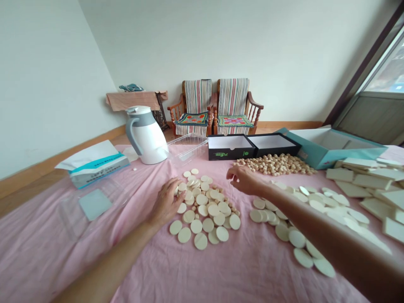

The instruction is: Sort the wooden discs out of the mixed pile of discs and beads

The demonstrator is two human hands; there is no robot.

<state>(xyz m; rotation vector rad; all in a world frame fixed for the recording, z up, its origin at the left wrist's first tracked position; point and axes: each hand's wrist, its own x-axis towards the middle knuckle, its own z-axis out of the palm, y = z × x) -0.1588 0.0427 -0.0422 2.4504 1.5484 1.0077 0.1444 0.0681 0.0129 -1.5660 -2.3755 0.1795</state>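
My left hand [167,201] rests at the left edge of a pile of round, pale wooden discs [201,200]. Its thumb and fingers close around a small disc [182,187] there. Small round wooden beads [233,207] show among and beside these discs. My right hand [243,179] hovers over the cloth, right of the pile, with bent fingers apart and nothing visible in them. Just beyond it lies a heap of wooden beads [277,164]. More pale discs [296,237], some larger, spread below my right forearm and are partly hidden by it.
Pale square boards [372,181] are stacked at right, near a light blue box [337,155]. Two black boxes [232,155] and a clear plastic tray [189,147] stand behind. A white jug [151,141], tissue pack [97,166] and clear lid [91,206] occupy the left.
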